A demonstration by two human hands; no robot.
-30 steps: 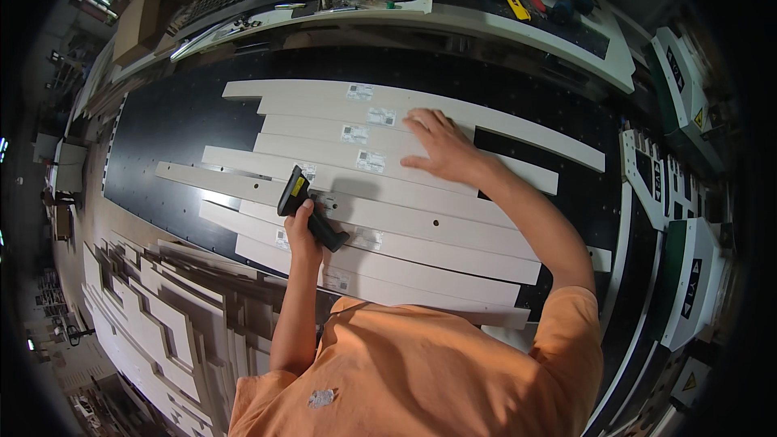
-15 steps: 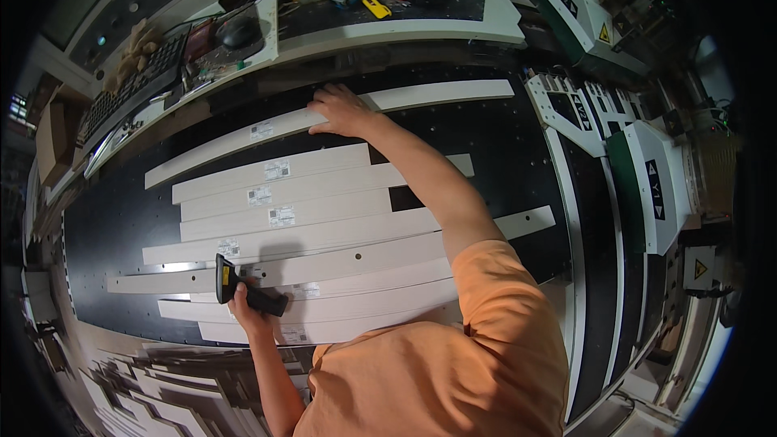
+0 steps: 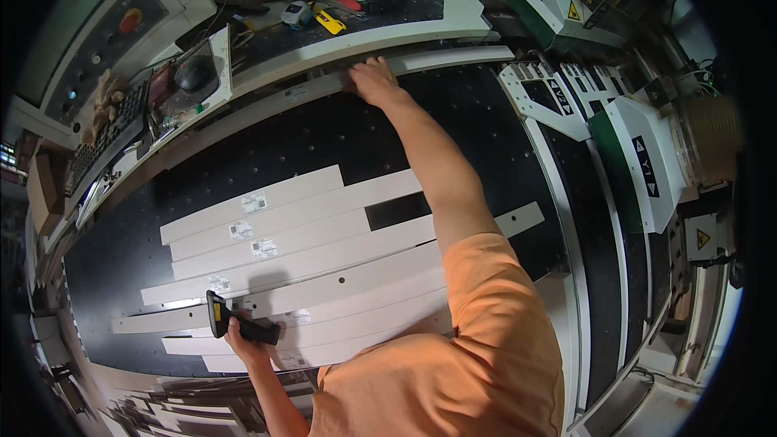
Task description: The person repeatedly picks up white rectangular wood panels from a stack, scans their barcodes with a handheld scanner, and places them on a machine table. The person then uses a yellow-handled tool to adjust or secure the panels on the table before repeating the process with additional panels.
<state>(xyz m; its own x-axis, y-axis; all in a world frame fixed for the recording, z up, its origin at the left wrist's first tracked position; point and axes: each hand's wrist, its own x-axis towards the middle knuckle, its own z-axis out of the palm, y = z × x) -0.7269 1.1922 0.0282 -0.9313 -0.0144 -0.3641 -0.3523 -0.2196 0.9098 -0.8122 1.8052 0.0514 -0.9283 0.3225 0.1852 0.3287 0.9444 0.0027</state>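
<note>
My left hand [image 3: 240, 341] is wrapped round the grip of a black handheld barcode scanner [image 3: 217, 314], held over the near strips on the black table. My right arm reaches across to the far side, where my right hand [image 3: 375, 82] grips a long narrow white panel strip [image 3: 457, 57] along the table's far edge. The fingers curl over it, and their tips are partly hidden. Between my hands, several white panel strips [image 3: 267, 222] lie side by side, some bearing small printed labels [image 3: 254, 201]. One long strip [image 3: 341, 281] has round holes.
Beyond the black table [image 3: 267, 154] stands a bench with a yellow cutter [image 3: 330, 22], a tape measure [image 3: 297, 14], a mouse [image 3: 192, 73] and a keyboard [image 3: 109, 125]. White machine housings [image 3: 639, 158] rise at the right. Stacked panels [image 3: 178, 414] lie below the near edge.
My right hand has carried the far strip away from the labelled strips, to the table's far edge. My left hand keeps the scanner over the near strips. The view has shifted slightly.
</note>
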